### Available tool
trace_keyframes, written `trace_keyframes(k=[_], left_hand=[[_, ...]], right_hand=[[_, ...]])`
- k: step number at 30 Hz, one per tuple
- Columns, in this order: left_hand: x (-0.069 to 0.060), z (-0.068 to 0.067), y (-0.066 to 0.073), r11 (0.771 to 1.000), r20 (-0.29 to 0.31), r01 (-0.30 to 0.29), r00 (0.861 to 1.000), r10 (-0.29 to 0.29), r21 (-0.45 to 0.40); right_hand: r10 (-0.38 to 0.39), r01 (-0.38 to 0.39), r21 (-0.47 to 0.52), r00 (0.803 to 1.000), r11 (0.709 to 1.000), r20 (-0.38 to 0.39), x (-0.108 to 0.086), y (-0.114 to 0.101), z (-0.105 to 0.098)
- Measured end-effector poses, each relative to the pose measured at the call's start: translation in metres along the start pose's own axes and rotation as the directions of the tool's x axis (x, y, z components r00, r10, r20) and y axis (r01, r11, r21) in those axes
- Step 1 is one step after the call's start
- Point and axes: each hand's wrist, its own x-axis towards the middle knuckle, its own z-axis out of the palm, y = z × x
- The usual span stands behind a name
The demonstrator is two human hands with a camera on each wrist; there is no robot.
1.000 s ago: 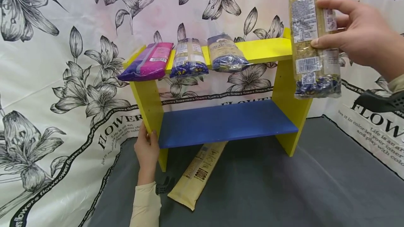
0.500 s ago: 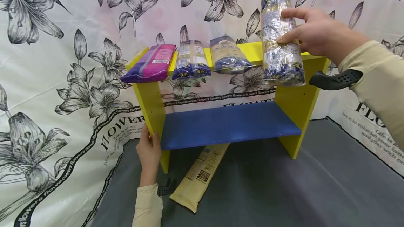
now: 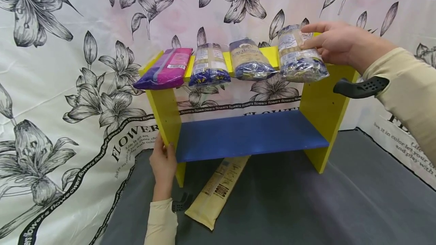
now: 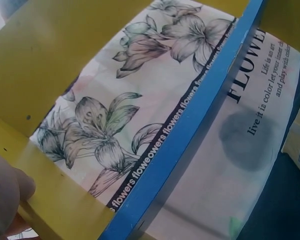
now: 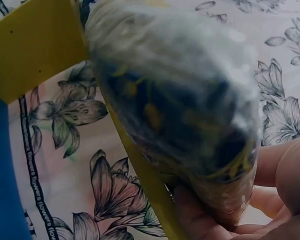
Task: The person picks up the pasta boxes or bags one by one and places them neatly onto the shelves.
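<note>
Clear-wrapped pack (image 3: pixel 302 65): right end of yellow top board (image 3: pixel 271 53), near end overhanging; seating unclear. Right hand (image 3: pixel 345 44): grip narrowed round pack's side, presumably controlling its tilt. Pack label (image 3: pixel 288 43) too small to read. Left hand (image 3: pixel 164 165): grip pinching left side panel (image 3: pixel 166 112), likely bracing it. Three packs (image 3: pixel 251 58) alongside, leftward. Yellowish packet (image 3: pixel 216 197) on table (image 3: pixel 272 207), partly beneath blue shelf (image 3: pixel 252 135). Backdrop (image 3: pixel 41 71): "FLOWER", "Life is an art".

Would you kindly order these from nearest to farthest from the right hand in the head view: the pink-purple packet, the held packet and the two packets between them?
1. Held packet, in the right hand, rightmost.
2. Beige-fronted packet, directly left of it.
3. Blue-ended clear packet, next along to the left.
4. Pink-purple packet, at the left end of the yellow shelf.
</note>
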Motion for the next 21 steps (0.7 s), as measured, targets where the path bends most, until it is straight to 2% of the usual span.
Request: trace_keyframes(k=[4,11,15,17,19,20,21], left_hand=[[0.0,-0.001,0.002,1.0,0.007,0.022,1.0,-0.022,0.0],[0.0,-0.001,0.002,1.0,0.009,0.007,1.0,-0.007,-0.025],[0.0,0.0,0.002,1.0,0.008,0.01,1.0,-0.01,-0.024],[0.0,-0.001,0.002,1.0,0.008,0.01,1.0,-0.01,-0.022],[0.0,-0.001,0.001,1.0,0.009,0.009,1.0,-0.009,-0.018],[0.001,-0.001,0.001,1.0,0.009,0.01,1.0,-0.009,-0.015],[0.001,-0.002,0.0,1.0,0.008,0.011,1.0,-0.011,-0.012]], right_hand=[[0.004,-0.003,-0.021,1.0,1.0,0.025,-0.001,-0.002,-0.002],[-0.003,0.006,-0.036,0.998,0.999,0.062,-0.003,-0.001,-0.011],[-0.046,0.047,-0.018,0.997,0.999,0.058,-0.008,0.003,-0.013],[-0.082,0.086,-0.077,0.995,0.993,0.054,-0.013,0.005,-0.011],[-0.131,0.14,-0.239,0.99,0.961,0.054,-0.019,0.007,-0.009],[-0.151,0.161,-0.331,0.987,0.93,0.056,-0.022,0.007,-0.006],[-0.17,0.179,-0.425,0.984,0.887,0.059,-0.025,0.007,-0.003]])
